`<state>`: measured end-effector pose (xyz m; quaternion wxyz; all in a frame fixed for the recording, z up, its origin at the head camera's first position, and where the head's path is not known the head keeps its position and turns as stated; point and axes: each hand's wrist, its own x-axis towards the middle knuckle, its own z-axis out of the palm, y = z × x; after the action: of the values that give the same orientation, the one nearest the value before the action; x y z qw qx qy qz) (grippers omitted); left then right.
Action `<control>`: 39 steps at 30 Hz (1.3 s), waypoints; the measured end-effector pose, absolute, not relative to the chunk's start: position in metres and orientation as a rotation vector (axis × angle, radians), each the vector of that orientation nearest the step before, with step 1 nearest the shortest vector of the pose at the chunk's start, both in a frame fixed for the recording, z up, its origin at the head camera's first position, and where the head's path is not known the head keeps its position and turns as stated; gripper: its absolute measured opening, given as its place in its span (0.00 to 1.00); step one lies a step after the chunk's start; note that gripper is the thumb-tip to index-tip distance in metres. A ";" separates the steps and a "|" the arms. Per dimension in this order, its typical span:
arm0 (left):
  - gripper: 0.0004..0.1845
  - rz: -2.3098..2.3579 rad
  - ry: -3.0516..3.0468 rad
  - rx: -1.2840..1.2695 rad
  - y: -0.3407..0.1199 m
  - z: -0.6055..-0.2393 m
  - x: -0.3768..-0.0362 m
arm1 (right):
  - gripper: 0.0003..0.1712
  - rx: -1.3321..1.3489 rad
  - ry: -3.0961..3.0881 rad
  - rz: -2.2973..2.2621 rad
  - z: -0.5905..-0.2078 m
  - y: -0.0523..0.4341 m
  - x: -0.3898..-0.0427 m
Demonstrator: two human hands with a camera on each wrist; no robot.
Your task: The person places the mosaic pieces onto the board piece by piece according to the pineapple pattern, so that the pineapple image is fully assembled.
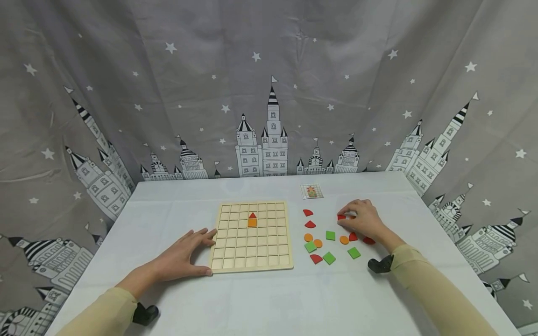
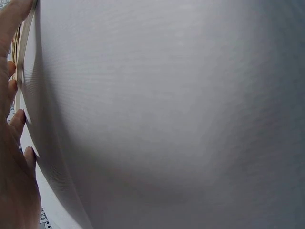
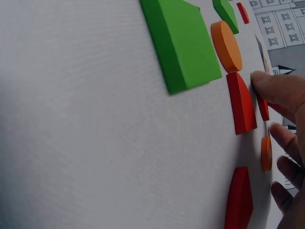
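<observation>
My left hand (image 1: 180,256) lies at the left side of a pale wooden grid board (image 1: 235,256), its spread fingertips and thumb touching the edge. Near the board's top row sit an orange square (image 1: 252,223) and, directly above it, a red triangle (image 1: 252,215). On the right of the table, my right hand (image 1: 365,219) pinches a small red piece (image 1: 341,217) between thumb and fingers; the fingers partly cover its shape. In the right wrist view that red piece (image 3: 263,108) shows beside the thumb. Under and near this hand lie an orange disc (image 1: 344,240) and a red quarter-circle (image 1: 353,236).
Several loose pieces lie between board and right hand, among them a green square (image 1: 330,235), a red quarter-circle (image 1: 310,224) and an orange disc (image 1: 308,237). Behind them is a small picture card (image 1: 312,191). A grey castle-print curtain (image 1: 193,93) hangs beyond the white table (image 1: 269,303).
</observation>
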<state>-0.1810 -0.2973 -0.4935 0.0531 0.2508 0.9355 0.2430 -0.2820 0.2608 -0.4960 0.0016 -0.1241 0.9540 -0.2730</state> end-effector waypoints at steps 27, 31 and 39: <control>0.44 0.749 2.864 0.792 -0.297 -0.493 -0.180 | 0.19 -0.343 2.839 -0.863 -0.495 0.272 -0.296; 0.45 0.753 2.868 0.806 -0.298 -0.493 -0.181 | 0.19 -0.335 2.812 -0.880 -0.495 0.272 -0.298; 0.45 0.753 2.855 0.807 -0.298 -0.494 -0.182 | 0.16 -0.382 2.835 -0.891 -0.497 0.271 -0.298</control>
<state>-0.1816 -0.2977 -0.4938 0.0402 0.2634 0.9320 0.2459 -0.2977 0.2715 -0.4966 0.0726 -0.1271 0.9437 -0.2966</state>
